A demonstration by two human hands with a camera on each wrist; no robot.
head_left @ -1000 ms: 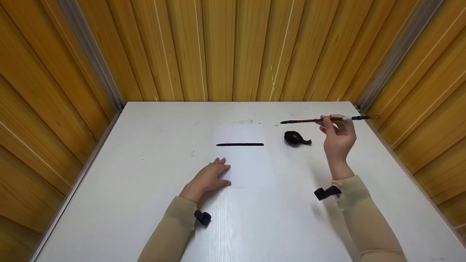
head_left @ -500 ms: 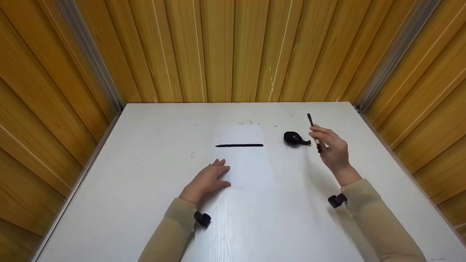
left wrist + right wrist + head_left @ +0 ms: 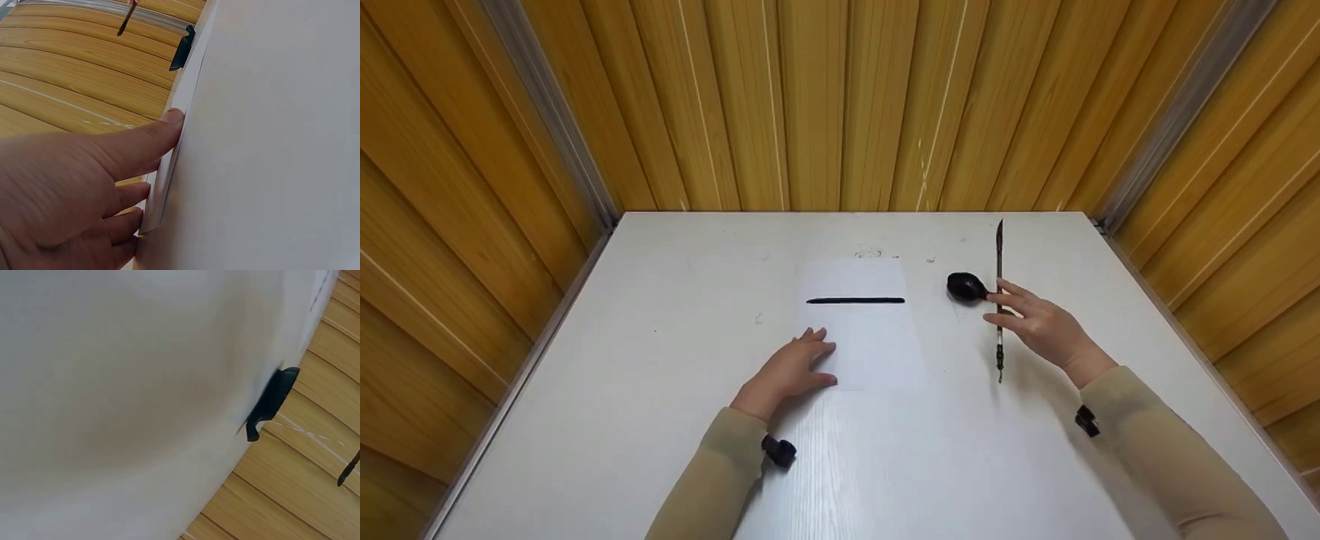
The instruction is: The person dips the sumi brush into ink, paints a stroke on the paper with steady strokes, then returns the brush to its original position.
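Note:
A white sheet of paper (image 3: 870, 337) lies on the white table (image 3: 660, 390) with one black horizontal stroke (image 3: 855, 301) across it. My left hand (image 3: 810, 354) rests flat and open on the sheet's lower left edge; in the left wrist view its fingers (image 3: 169, 119) touch the paper edge (image 3: 163, 185). My right hand (image 3: 1016, 311) pinches a long dark brush (image 3: 1000, 255), which points away from me just right of a small black ink dish (image 3: 966, 286). The dish (image 3: 274, 400) and a brush end (image 3: 349, 472) show in the right wrist view.
Wooden plank walls (image 3: 840, 105) close the table in on three sides, with metal corner strips (image 3: 1170, 120) at left and right. Faint ink specks (image 3: 868, 252) mark the table beyond the paper. Bare tabletop stretches left of the sheet and toward me.
My right hand turned the brush from lying crosswise near the far edge to pointing away, and came nearer and left beside the ink dish. My left hand stayed put.

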